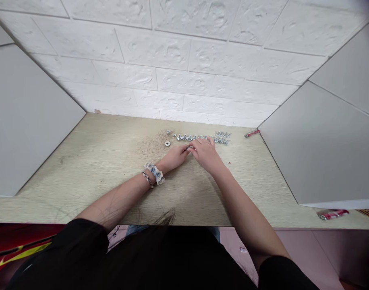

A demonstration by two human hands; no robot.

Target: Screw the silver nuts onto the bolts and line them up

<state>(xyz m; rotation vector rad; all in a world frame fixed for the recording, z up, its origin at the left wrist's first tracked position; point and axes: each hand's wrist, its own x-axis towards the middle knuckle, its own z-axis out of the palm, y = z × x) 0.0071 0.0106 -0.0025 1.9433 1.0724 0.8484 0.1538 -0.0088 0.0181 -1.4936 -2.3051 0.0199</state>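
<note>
I find the tabletop [112,161] matt, with fine wood-like grain. At the far side, the row of bolts [189,138] and the flat washer [165,143] look metal, bright and shiny; the small part [189,147] near them also reads metallic. Far wall [172,52]: rough, embossed relief. Right panel [317,141]: smooth, low sheen. To the left, I record a gathered cloth scrunchie [155,173] with lacy edging and a glossy metal bracelet [147,179].

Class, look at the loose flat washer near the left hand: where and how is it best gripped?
Probably by its outer rim, pinched across from above and the left: the washer lies flat on the table, while the left hand and row of bolts are to its right.
</note>
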